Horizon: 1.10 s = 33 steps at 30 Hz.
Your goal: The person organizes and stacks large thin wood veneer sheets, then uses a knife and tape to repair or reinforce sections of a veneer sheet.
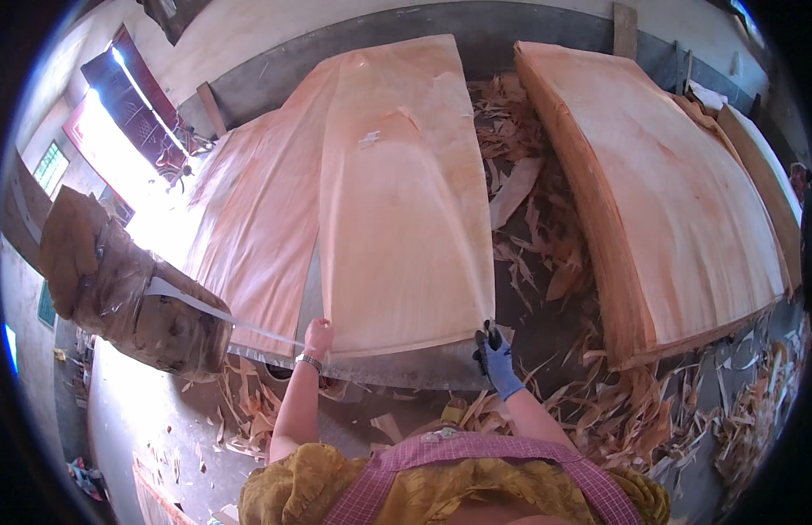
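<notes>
Head view: both hands grip the pale, thin veneer sheet (406,201); near edge curling.

Veneer sheet (406,210): thin, pale orange-pink wood, long and flat, running from centre bottom toward top centre of frame. Near edge held at both corners. Overlaps a second veneer sheet (257,219) at its left.

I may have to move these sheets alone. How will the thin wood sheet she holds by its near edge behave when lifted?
The wood sheet is probably floppy: it is wide, thin and lies slightly wavy. It likely tears or splits easily, judging by the broken strips littering the floor. Both the left hand and the right hand grip its near corners, suggesting one hand would not control it.
</notes>
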Available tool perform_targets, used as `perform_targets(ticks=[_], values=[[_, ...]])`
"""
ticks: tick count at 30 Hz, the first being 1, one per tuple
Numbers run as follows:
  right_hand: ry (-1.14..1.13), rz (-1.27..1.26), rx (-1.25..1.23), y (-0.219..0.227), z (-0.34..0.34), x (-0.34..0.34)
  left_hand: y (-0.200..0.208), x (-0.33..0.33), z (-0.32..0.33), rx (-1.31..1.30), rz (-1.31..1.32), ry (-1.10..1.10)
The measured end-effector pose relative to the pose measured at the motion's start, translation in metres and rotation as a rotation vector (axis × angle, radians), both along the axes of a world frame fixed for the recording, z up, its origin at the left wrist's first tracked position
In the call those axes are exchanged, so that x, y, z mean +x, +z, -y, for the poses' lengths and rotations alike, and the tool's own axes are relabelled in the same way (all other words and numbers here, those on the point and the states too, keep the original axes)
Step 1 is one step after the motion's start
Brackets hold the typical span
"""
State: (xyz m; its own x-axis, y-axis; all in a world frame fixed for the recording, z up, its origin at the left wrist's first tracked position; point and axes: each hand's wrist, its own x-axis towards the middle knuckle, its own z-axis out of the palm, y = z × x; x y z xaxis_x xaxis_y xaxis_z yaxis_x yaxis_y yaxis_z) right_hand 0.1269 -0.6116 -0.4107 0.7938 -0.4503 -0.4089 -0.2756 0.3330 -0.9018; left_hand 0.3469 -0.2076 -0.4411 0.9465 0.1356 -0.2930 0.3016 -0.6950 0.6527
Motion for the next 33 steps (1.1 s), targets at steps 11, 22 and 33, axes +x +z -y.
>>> perform_targets(ticks=[11, 22, 33], values=[[0.034, 0.063, 0.488, 0.082, 0.099, -0.022, 0.061, -0.035, 0.148, -0.062, 0.047, -0.036], [0.052, 0.288, 0.873, 0.153, 0.386, -0.178, 0.101, -0.130, 0.474, -0.099, 0.297, -0.257], [-0.118, 0.240, 0.555, 0.201, 0.659, -0.262, 0.125, -0.169, 0.789, -0.240, 0.349, -0.479]])
